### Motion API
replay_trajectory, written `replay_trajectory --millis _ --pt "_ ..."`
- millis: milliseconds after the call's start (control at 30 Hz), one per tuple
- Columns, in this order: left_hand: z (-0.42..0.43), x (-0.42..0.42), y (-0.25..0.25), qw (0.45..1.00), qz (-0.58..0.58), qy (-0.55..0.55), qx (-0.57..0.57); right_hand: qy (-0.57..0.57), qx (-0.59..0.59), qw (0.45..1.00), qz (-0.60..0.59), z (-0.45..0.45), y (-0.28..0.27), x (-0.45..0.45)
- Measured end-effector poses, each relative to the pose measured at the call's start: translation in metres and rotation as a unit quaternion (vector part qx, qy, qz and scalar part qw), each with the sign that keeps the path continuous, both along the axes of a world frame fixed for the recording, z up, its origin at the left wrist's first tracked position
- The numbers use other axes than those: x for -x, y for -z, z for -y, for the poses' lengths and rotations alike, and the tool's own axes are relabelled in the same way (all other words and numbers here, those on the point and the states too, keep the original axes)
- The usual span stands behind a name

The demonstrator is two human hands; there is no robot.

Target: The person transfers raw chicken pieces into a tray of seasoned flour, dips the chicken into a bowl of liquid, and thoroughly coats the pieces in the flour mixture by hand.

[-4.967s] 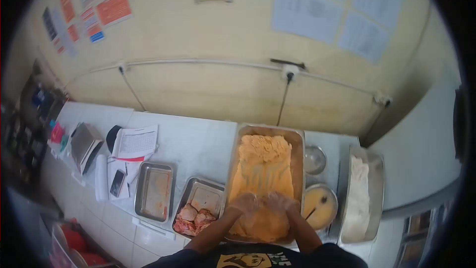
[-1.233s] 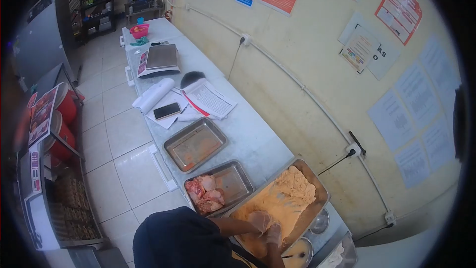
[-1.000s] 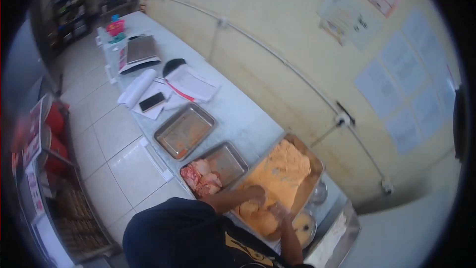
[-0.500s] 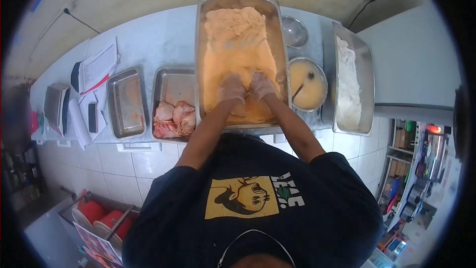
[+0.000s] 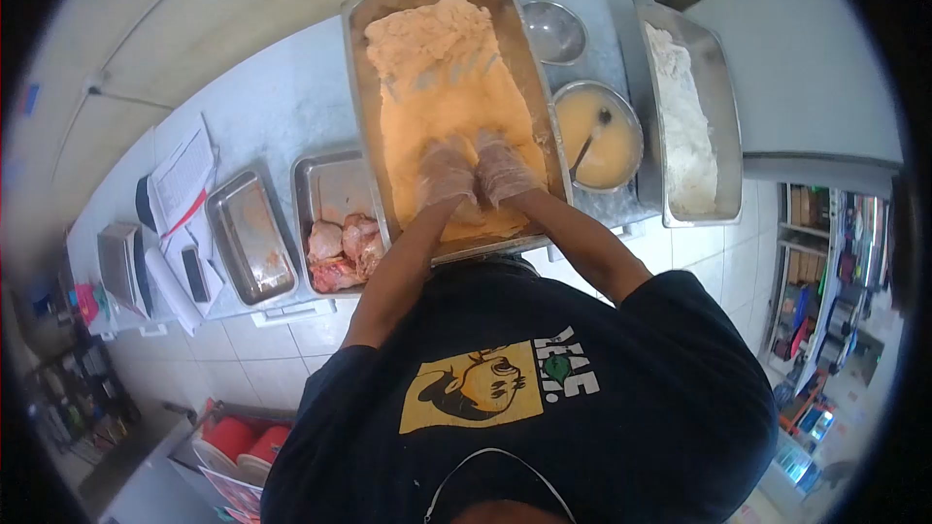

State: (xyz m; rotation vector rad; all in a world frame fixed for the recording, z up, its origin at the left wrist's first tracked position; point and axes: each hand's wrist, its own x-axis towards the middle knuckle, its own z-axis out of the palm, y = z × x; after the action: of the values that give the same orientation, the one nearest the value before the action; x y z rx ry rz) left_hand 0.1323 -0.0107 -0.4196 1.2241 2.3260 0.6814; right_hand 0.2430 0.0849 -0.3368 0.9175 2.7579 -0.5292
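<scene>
My left hand [image 5: 448, 175] and my right hand [image 5: 506, 171], both in clear plastic gloves, are pushed side by side into orange seasoned flour [image 5: 456, 102]. It fills a deep steel pan [image 5: 361, 68] in front of me, heaped into clumps at the far end. The flour hides my fingers, so whether they are spread or closed does not show, nor whether anything lies under them. Left of the pan, raw chicken pieces [image 5: 343, 250] lie in the near end of a steel tray [image 5: 328, 175]. To the right stands a bowl of yellowish liquid [image 5: 612, 160] with a dark-ended ladle [image 5: 583, 150] in it.
A smaller steel bowl [image 5: 555, 31] sits behind the liquid. At far right, a long pan [image 5: 723, 116] holds white flour [image 5: 684, 121]. Leftward are a stained tray [image 5: 250, 233], a phone [image 5: 196, 277], papers [image 5: 183, 165] and a scale-like device [image 5: 121, 267]. Red-and-white containers [image 5: 238, 442] stand below.
The view has tilted, shifting the table's contents in the picture. Both hands stay in the orange flour, with their wrists slightly turned.
</scene>
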Motion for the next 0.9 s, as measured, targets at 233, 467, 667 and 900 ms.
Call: replay_trajectory --millis 233,467,667,900 --pt "-0.013 0.013 -0.040 0.998 -0.031 -0.003 0.051 -0.017 -0.031 0.999 -0.002 -0.013 0.030 0.011" --pt "0.002 0.043 -0.116 0.940 0.006 0.249 0.234 -0.234 0.218 0.945 -0.066 -0.081 0.111 0.014" --pt "-0.036 0.119 -0.111 0.931 -0.220 0.251 0.145 -0.194 0.338 0.896 -0.214 -0.130 0.025 0.048" --pt "-0.063 0.136 -0.048 0.959 -0.261 0.101 0.039 -0.132 -0.127 0.964 -0.193 -0.113 0.048 0.106"
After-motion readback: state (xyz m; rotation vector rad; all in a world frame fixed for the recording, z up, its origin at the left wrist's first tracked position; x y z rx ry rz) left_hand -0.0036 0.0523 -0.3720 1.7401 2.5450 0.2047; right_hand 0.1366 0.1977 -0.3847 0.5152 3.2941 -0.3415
